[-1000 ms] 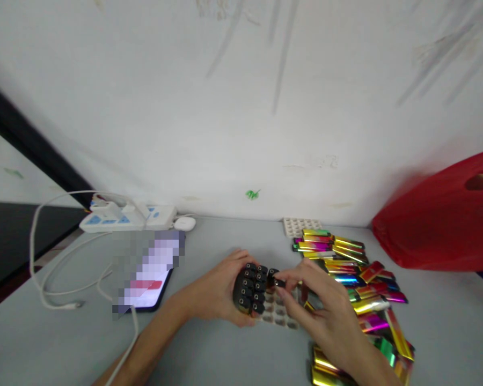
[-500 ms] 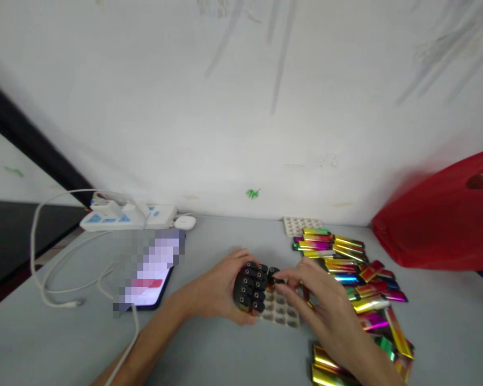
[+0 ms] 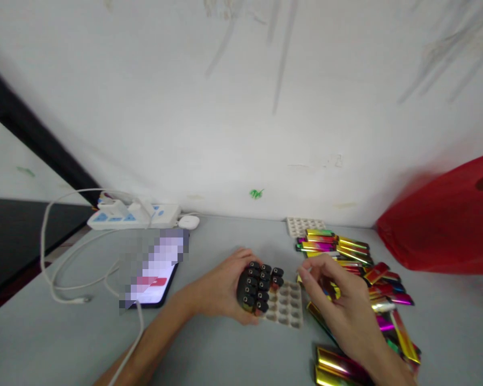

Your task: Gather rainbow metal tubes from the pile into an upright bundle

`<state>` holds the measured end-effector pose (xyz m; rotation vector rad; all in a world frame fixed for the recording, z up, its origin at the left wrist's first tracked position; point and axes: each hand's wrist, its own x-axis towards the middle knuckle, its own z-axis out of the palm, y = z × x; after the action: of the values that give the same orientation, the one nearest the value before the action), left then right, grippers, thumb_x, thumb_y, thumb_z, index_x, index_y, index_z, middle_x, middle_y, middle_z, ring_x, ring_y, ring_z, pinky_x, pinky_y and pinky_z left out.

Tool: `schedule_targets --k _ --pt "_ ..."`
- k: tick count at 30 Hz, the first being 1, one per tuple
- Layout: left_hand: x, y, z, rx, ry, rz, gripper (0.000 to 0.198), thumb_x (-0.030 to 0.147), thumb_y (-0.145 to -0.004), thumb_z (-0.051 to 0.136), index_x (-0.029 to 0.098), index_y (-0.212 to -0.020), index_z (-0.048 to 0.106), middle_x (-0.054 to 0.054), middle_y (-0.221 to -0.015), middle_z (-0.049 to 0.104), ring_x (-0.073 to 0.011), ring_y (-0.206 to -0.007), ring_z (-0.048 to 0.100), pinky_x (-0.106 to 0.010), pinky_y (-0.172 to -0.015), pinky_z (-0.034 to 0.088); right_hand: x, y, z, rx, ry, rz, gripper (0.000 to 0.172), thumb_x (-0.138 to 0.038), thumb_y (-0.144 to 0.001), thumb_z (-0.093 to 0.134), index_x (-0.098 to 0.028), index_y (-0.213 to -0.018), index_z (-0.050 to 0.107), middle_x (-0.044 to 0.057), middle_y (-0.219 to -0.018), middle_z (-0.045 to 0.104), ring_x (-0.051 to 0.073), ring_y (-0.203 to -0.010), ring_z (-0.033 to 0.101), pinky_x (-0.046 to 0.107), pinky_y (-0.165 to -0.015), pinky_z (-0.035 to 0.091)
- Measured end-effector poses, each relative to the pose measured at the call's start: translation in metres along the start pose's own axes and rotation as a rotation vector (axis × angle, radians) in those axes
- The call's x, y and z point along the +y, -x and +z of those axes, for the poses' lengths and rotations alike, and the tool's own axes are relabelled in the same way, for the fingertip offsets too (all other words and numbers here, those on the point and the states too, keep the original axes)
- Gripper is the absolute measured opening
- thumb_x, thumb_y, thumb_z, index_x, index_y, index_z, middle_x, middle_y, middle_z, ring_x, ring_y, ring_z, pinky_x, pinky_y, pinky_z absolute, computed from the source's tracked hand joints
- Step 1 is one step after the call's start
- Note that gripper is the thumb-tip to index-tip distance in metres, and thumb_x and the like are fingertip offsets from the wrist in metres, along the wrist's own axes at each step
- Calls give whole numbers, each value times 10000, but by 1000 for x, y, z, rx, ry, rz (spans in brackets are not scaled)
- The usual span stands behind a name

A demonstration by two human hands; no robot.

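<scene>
My left hand (image 3: 229, 287) is curled round the left end of a pale, pitted tray (image 3: 290, 304), closed against the lighters in it. Several lighters with black, holed ends (image 3: 261, 284) stand upright in the tray's left columns. Its right columns show bare pits. Right of the tray, my right hand (image 3: 342, 300) is closed, thumb and index finger pinched around a shiny yellow lighter (image 3: 299, 279), mostly hidden by the fingers. More colour shows under the palm, but I cannot tell whether it is held.
Loose metallic lighters (image 3: 404, 335) lie spread on the right of the grey table. Behind them is another pitted tray (image 3: 306, 225). A red bag (image 3: 438, 230) stands at far right. On the left are a phone (image 3: 156, 284), a white cable (image 3: 48, 257) and a power strip (image 3: 165, 217).
My right hand has let go of a black-ended lighter at the tray's third column and moved right. That lighter stands in the tray. The left hand keeps its grip.
</scene>
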<state>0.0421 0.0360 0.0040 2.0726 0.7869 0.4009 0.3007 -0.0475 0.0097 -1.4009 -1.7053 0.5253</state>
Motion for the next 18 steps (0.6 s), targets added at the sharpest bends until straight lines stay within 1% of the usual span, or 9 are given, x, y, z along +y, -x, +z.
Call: schedule_targets --k 2,3,4,6,8,10,11,15,18 --pt "-1 0 1 6 9 4 645 284 -536 1025 211 -1108 738 -24 -1095 640 -321 -1123 645 -411 -1062 526 5 -5 -6 -14 68 61 251 -408 -1076 634 -256 -884 690 -18 -665 609 199 -608 568 341 -613 403" --pt "-2 0 1 6 12 7 645 283 -537 1026 210 -1107 733 -24 -1099 638 -315 -1116 649 -408 -1060 526 8 -8 -10 -11 119 78 242 -398 -1056 652 -254 -866 694 -9 -679 634 209 -622 582 348 -627 402" --pt "-2 0 1 8 15 9 647 284 -537 1027 209 -1106 727 -25 -1105 637 -311 -1109 651 -404 -1057 528 12 -11 -14 0 180 87 213 -378 -1033 673 -253 -862 703 4 -709 660 223 -653 602 358 -650 408" --pt "-3 1 2 13 18 8 649 292 -543 1026 208 -1107 717 -28 -1117 635 -307 -1106 653 -397 -1044 533 22 -14 -22 3 307 54 121 -321 -969 727 -252 -869 730 26 -753 679 262 -734 626 382 -705 418" --pt "-3 1 2 18 23 0 644 293 -543 1025 207 -1100 714 -29 -1122 631 -308 -1110 652 -393 -1037 535 33 -15 -29 -65 368 -3 26 -269 -912 773 -251 -897 761 43 -796 685 297 -822 633 412 -773 443" --pt "-2 2 2 22 31 -12 661 289 -538 1029 205 -1116 717 -31 -1132 627 -316 -1136 646 -393 -1050 530 42 -14 -35 -132 385 -46 77 -299 -880 838 -254 -916 786 78 -946 733 336 -973 643 457 -883 459" --pt "-2 2 1 22 34 -17 672 287 -534 1032 205 -1124 721 -31 -1134 626 -321 -1153 642 -394 -1059 526 45 -14 -36 -163 404 -48 94 -311 -868 861 -258 -913 798 85 -983 741 348 -1016 638 474 -922 454" --pt "-1 2 1 17 30 -23 673 263 -525 1031 203 -1122 728 -26 -1126 622 -321 -1155 639 -386 -1057 522 47 -12 -33 -286 459 29 124 -326 -849 899 -257 -887 803 94 -1025 733 375 -1084 620 499 -970 432" --pt "-2 2 2 26 29 -11 681 266 -526 1035 202 -1125 719 -26 -1138 624 -302 -1112 650 -375 -1029 527 41 -11 -25 -302 422 77 118 -288 -874 875 -242 -897 769 93 -1034 719 366 -1092 609 491 -973 419"
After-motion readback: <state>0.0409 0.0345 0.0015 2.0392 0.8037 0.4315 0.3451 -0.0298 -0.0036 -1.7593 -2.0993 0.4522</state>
